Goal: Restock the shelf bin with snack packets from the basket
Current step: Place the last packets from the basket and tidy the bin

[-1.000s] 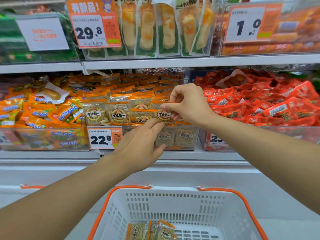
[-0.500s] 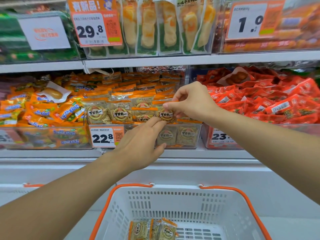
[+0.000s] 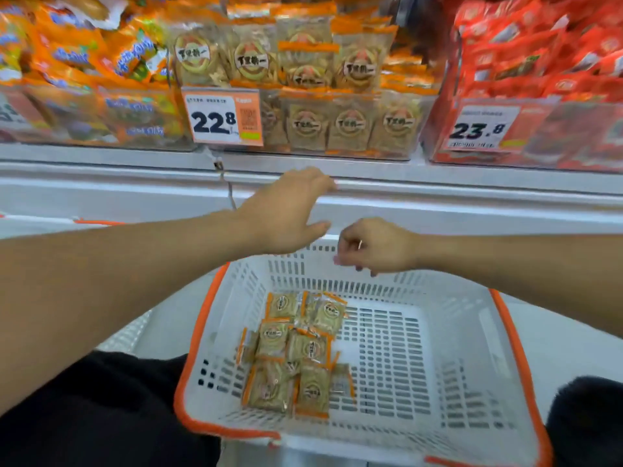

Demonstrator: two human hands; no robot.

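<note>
A white basket (image 3: 472, 348) with an orange rim sits low in front of me. Several tan snack packets (image 3: 296, 352) with orange edges lie on its floor, left of centre. The clear shelf bin (image 3: 340, 129) above holds rows of the same packets behind a 22.8 price tag. My left hand (image 3: 286, 214) hovers with straight fingers over the basket's far rim, below the shelf edge, holding nothing. My right hand (image 3: 374, 246) hangs beside it over the basket's back wall, fingers loosely curled and empty.
An orange-packet bin (image 3: 84, 106) stands left of the target bin and a red-packet bin (image 3: 539, 136) with a 23.8 tag stands right. The white shelf ledge (image 3: 438, 190) runs across just above my hands. Dark clothing shows at the bottom corners.
Both hands have left the shelf bin and dropped to just above the basket. The right hand has let go of the packet it pinched. The view has tilted down.
</note>
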